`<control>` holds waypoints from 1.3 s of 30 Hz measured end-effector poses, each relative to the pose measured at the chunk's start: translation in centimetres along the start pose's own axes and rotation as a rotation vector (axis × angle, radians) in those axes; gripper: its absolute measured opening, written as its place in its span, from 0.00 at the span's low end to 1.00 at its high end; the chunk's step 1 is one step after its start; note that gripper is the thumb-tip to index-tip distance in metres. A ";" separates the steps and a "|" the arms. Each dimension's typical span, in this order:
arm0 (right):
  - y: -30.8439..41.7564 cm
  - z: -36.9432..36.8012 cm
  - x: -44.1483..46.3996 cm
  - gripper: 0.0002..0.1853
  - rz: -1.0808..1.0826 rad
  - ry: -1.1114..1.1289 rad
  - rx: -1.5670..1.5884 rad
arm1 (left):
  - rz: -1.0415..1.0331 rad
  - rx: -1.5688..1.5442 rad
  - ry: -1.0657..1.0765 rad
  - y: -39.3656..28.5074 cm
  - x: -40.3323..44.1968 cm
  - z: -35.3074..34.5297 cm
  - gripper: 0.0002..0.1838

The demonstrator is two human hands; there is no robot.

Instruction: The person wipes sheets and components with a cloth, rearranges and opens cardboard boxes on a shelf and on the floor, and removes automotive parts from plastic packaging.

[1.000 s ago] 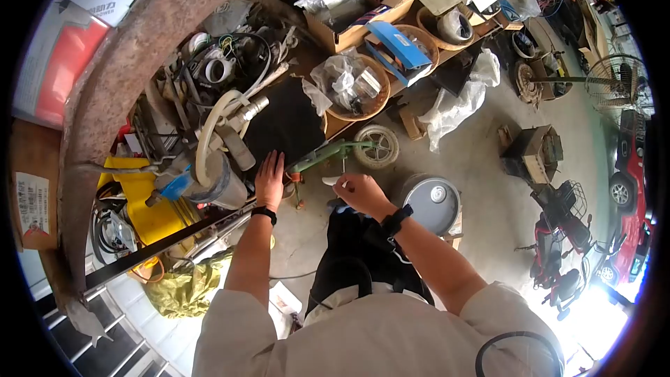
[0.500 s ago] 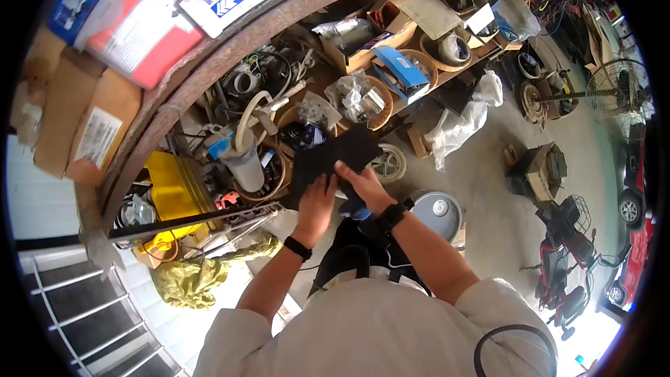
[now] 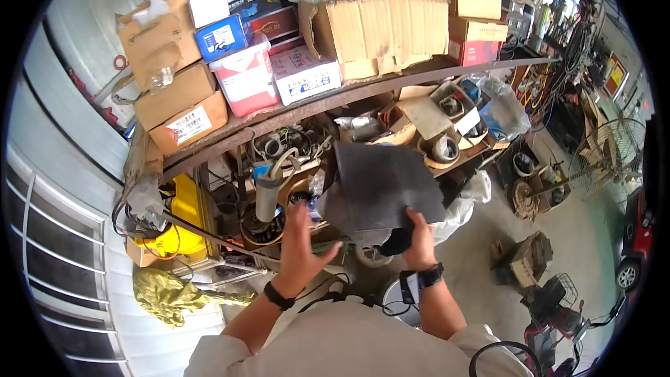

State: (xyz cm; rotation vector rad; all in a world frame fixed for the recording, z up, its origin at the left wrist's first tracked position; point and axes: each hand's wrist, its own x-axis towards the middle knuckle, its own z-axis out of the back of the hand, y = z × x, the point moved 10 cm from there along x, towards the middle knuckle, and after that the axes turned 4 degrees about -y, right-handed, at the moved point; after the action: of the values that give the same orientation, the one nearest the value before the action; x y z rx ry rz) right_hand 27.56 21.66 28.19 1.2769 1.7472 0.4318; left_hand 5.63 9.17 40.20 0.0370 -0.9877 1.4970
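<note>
Left hand now stands off the black sheet, fingers spread, the right hand alone pinching it below the shelf edge.

Boxes were ranged along the shelf. Before it, a sheet was held in the right hand, with the left hand positioned to its left and a fan farther right.

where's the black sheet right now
In the head view, the black sheet is just right of centre, gripped by the right hand near its lower right corner; the left hand is open to its lower left.
</note>
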 end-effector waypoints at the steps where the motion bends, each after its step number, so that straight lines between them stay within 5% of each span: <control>1: 2.1 -0.9 -1.0 0.12 0.049 0.064 0.079 | 0.084 -0.110 -0.107 0.6 -0.4 1.5 0.50; 3: 4.1 -1.9 -2.4 0.15 0.052 0.129 0.132 | 0.201 -0.374 -0.184 2.6 -1.4 1.6 0.51; 5: 5.1 -2.1 -3.1 0.19 0.107 0.161 0.109 | 0.539 -0.816 0.140 5.2 -3.1 -3.6 0.51; 7: 5.5 -3.3 -3.8 0.23 0.226 0.205 0.075 | 0.517 -0.812 0.623 3.1 -3.7 -6.4 0.52; 10: 5.3 -4.9 -5.2 0.25 0.271 0.280 0.004 | 0.434 -0.809 0.527 -1.9 -2.0 -3.3 0.53; 14: 5.4 -4.0 -6.1 0.26 0.284 0.301 -0.064 | 0.369 -1.010 0.196 -0.5 -2.7 -3.6 0.43; 17: 5.9 -2.8 -6.5 0.28 0.311 0.307 -0.103 | 0.555 -1.035 0.180 -0.8 -2.7 -4.0 0.36; 19: 6.1 -2.3 -6.7 0.26 0.327 0.286 -0.201 | 0.071 -0.436 0.073 -2.6 -1.1 -1.9 0.34; 24: 6.8 -2.1 -5.8 0.17 0.525 0.237 -0.374 | 0.516 -0.740 0.009 -0.2 -0.2 -4.6 0.32; 27: 5.6 -1.0 -5.6 0.21 0.393 0.192 -0.278 | 0.306 -0.638 -0.022 -3.1 1.1 -2.1 0.34; 30: 6.8 -1.0 -7.7 0.27 0.498 0.204 -0.317 | 0.241 -0.656 -0.057 -4.4 2.2 1.1 0.33; 31: 6.7 -0.7 -7.9 0.37 0.528 0.297 -0.275 | 0.236 -0.687 -0.068 -5.0 3.2 2.6 0.31; 35: 9.3 -6.5 -13.0 0.46 0.468 0.853 -0.214 | 0.233 -0.680 -0.220 -6.7 9.4 9.8 0.23; 39: 8.7 -7.0 -13.5 0.45 0.409 0.830 -0.241 | 0.471 -1.284 -0.378 -5.8 19.8 13.2 0.20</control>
State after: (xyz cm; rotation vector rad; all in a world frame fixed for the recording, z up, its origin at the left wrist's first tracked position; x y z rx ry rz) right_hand 27.66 14.72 44.26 1.3718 1.9779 1.5341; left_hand -0.73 16.46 62.73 -0.9056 -2.2202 1.0073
